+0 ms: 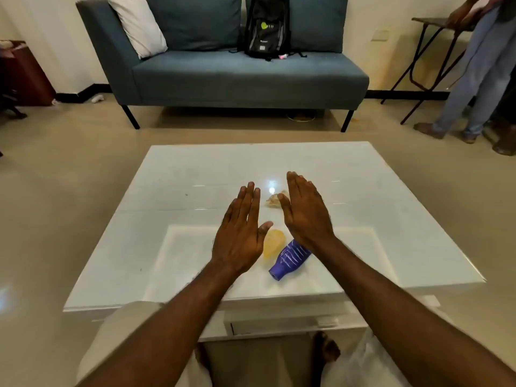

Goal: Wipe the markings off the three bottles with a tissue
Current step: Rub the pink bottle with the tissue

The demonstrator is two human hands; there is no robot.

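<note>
A glossy white table [195, 196] stands on a pale beige tiled floor [69, 169], a small bright light reflection on its top. Beyond the table, against a cream wall [371, 20], sits a blue-grey sofa [245, 76] on thin black legs. On the sofa lie a white cushion [138, 25] at the left end and a black backpack [266, 26] near the middle. Right of the sofa stands a dark folding table [427, 22]; left of it, a dark red cabinet [25, 76].
</note>
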